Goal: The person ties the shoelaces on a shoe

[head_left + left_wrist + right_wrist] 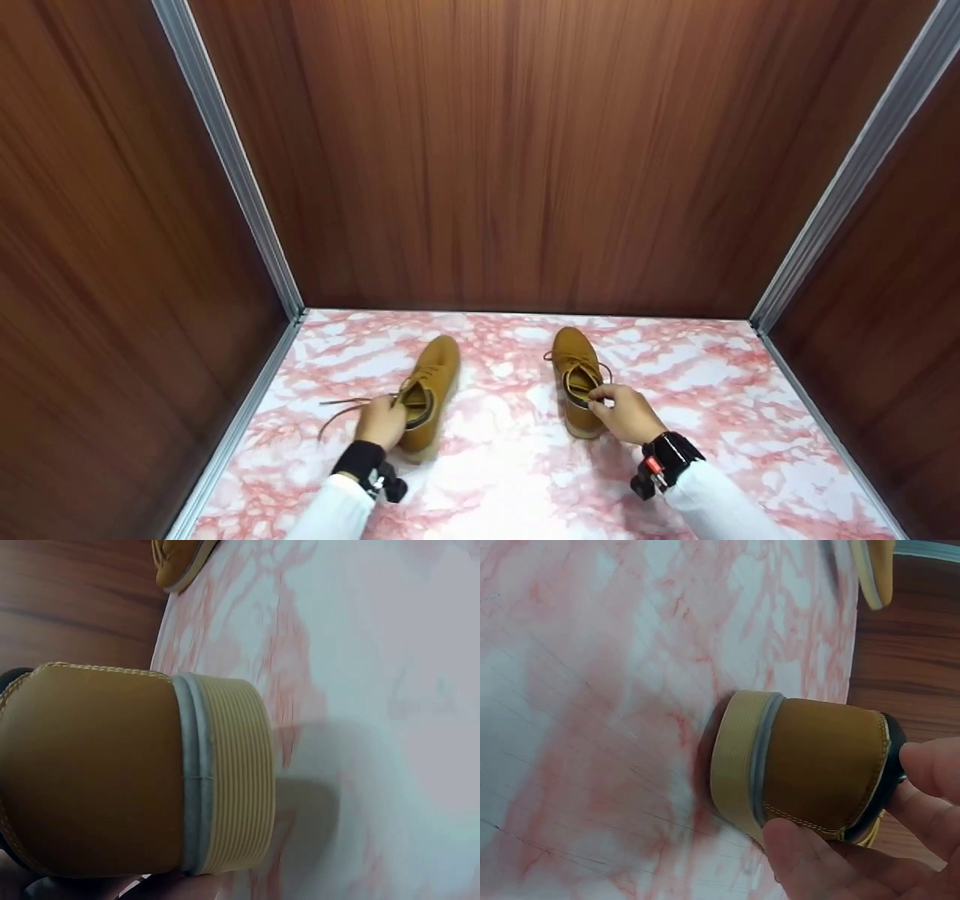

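Note:
Two tan lace-up shoes point away from me on the floor, set apart. My left hand [382, 421] grips the left shoe [439, 364] by the outer side of its collar, near the opening. Its laces [345, 409] trail loose to the left. In the left wrist view the heel [97, 772] with its ribbed cream sole fills the near side, and the fingers are mostly hidden. My right hand [630, 415] pinches the rear collar of the right shoe [571, 345], whose laces are looped. The right wrist view shows fingers [802, 862] along the heel's side and at the dark collar lining.
Underneath is a pink-and-white marbled floor [502, 420]. A brown wood-grain panel [510, 187] rises behind the shoes, with similar panels at left [127, 262] and right [870, 300]. Grey metal strips [232, 157] run along the corners and side edges.

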### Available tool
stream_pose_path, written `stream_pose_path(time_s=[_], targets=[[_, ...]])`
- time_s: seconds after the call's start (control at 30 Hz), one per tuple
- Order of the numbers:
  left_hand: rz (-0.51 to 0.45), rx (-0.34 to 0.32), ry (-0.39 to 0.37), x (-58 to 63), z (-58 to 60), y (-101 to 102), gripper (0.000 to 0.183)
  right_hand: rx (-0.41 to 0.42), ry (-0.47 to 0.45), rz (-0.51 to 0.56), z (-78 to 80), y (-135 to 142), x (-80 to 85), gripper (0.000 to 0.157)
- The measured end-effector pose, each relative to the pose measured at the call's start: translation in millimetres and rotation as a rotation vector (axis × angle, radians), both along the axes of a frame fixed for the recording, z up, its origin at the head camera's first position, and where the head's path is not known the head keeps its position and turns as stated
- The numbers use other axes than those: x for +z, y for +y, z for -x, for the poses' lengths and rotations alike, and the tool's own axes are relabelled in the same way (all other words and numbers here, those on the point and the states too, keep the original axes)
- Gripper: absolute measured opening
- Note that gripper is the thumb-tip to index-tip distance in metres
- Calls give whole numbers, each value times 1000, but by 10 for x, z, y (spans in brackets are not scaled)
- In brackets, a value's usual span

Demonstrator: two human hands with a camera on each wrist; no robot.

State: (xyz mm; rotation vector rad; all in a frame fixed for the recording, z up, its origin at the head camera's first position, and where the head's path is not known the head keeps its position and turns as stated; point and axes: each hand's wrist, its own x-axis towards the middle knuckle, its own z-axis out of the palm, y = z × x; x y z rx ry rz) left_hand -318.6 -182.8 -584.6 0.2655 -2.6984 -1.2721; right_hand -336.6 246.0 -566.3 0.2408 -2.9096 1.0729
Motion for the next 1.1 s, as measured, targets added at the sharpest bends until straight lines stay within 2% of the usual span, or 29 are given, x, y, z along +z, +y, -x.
stream_pose_path(time_s=[0.17, 0.3, 0.43, 0.6, 0.77, 0.97, 1.03, 1.1], targets=[[9, -14, 9, -44, 7, 324, 27, 5, -1, -11, -29, -39, 117, 25], [9, -29, 9, -71, 7, 546, 25, 1, 36, -26, -26, -107, 227, 28], [15, -32, 7, -106, 6, 744, 23, 2, 67, -22, -26, -220, 326, 25], [36, -34, 22, -110, -30, 961, 19, 46, 109, 8, -44, -424, 382, 21], [47, -46, 20, -121, -74, 1137, 18, 82, 128, 47, -79, -650, 376, 23], [25, -71, 45, -188, -123, 1278, 18, 163, 79, 120, -134, -863, 258, 28], [54, -85, 78, -354, -57, 1297, 20, 194, 63, 142, -153, -911, 180, 34], [51, -96, 74, -366, -76, 1326, 20, 209, 47, 158, -169, -951, 83, 41]])
